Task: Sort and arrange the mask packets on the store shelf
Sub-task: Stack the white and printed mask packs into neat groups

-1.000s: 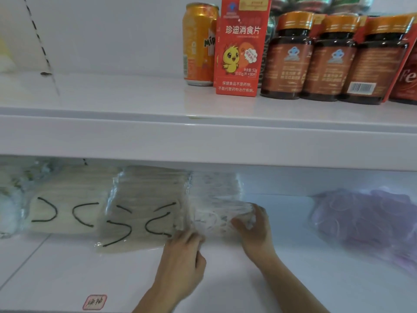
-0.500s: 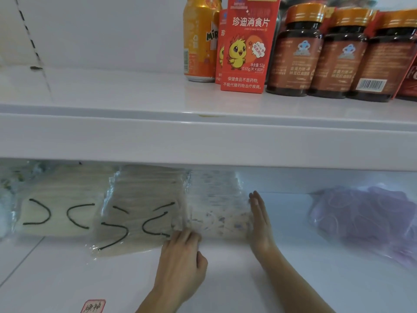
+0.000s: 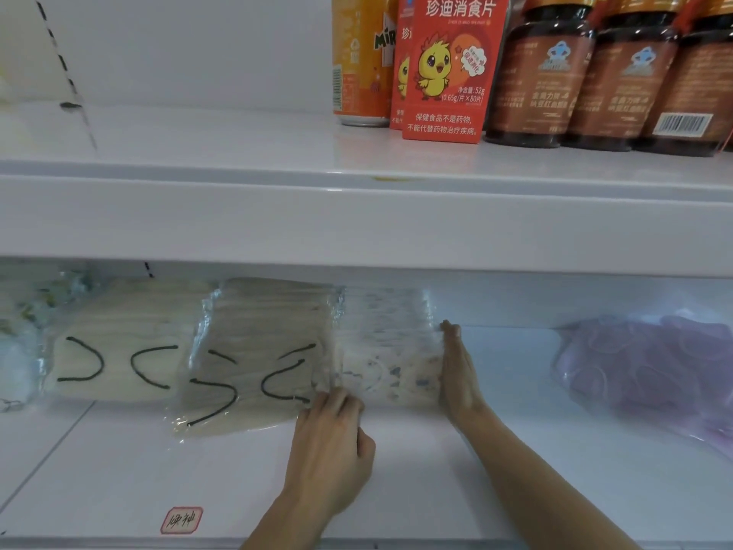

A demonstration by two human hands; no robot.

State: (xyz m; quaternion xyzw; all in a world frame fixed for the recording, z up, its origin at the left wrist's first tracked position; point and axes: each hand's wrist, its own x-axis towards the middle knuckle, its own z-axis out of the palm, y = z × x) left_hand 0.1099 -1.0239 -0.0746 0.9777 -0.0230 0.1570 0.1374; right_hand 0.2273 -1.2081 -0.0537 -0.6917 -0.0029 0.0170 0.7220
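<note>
On the lower white shelf [image 3: 119,470], the right hand [image 3: 456,375] presses straight fingers flat against the right edge of the clear packet of white patterned masks [image 3: 386,351]. The left hand [image 3: 329,450] rests loosely curled fingers at its front-left corner, just beside the beige mask packet with black ear loops [image 3: 258,351].

Both forearms are bare, with no sleeve reaching into view. The left hand [image 3: 329,450] and right hand [image 3: 458,375] wear no gloves. No rings, watch or bracelets show on them.

Beige packets [image 3: 254,351] bear black curved strokes. The white packet [image 3: 390,351] has blue-grey specks. At three o'clock, a purple packet [image 3: 650,371].
</note>
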